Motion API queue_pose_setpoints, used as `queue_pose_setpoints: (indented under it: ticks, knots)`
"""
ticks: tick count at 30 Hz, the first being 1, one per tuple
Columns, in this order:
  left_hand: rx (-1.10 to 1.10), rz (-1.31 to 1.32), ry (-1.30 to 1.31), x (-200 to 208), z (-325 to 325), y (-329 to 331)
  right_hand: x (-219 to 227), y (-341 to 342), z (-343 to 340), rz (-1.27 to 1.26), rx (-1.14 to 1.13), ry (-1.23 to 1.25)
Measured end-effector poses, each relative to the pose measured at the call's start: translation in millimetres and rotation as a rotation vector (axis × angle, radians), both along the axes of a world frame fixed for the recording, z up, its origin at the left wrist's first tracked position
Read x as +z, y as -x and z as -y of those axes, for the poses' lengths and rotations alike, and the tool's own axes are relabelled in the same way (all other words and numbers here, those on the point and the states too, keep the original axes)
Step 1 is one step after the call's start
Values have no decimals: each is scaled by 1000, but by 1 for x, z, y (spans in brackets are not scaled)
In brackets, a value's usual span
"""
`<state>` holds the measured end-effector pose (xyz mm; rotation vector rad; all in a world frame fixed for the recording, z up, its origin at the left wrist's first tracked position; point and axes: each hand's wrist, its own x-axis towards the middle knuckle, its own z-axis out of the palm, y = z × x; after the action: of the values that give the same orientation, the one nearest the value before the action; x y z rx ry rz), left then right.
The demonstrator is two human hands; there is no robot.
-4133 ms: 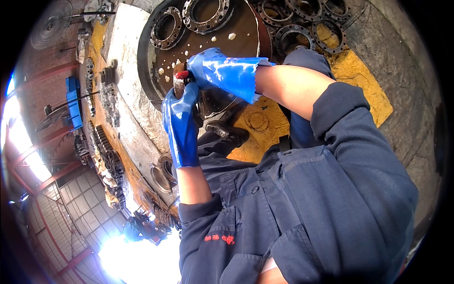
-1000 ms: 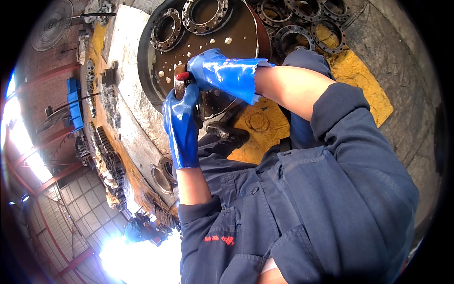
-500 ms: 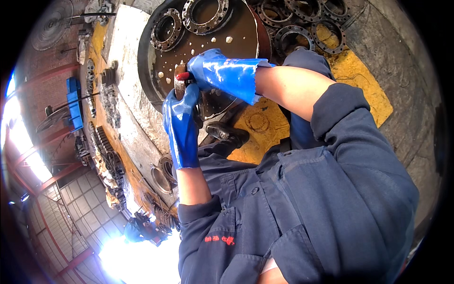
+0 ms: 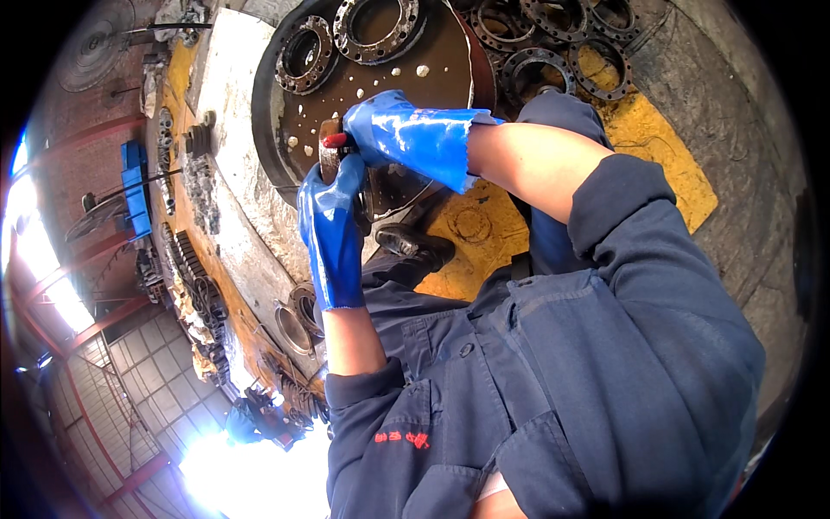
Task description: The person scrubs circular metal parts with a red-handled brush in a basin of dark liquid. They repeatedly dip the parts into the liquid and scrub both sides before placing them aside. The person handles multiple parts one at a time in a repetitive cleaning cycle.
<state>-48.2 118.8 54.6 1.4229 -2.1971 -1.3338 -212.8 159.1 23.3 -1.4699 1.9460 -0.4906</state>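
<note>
Both my hands wear long blue rubber gloves and work close together over the near left part of a round tub (image 4: 262, 121) of brown liquid. My left hand (image 4: 333, 221) is closed around a dark, wet metal ring (image 4: 328, 163), tilted on edge; the gloves hide much of it. Right above it, my right hand (image 4: 372, 130) is closed at the ring's upper part. A short red end (image 4: 335, 139) sticks out from its fingers against the ring; the rest of that tool is hidden, so its kind does not show.
Two bolt-hole flanges (image 4: 304, 56) (image 4: 377, 30) rest at the tub's far side. Several more flanges (image 4: 538, 73) lie on the floor at the right, partly on a yellow plate (image 4: 657, 138). Two rings (image 4: 294, 329) lie at the lower left. My shoe (image 4: 415, 242) is beside the tub.
Bits of foam on the liquid have drifted slightly. My hands, the metal ring and the red end look nearly unmoved.
</note>
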Motion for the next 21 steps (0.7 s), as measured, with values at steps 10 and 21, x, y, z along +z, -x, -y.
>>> queue_pose_setpoints:
  ticks: [10,21]
  knots:
    - [-37,-18,13,-2,2,-2,1,0,-1,-18,23,8]
    - [-18,-21,-4,1,0,-1,0,-1,4,-1,18,-75]
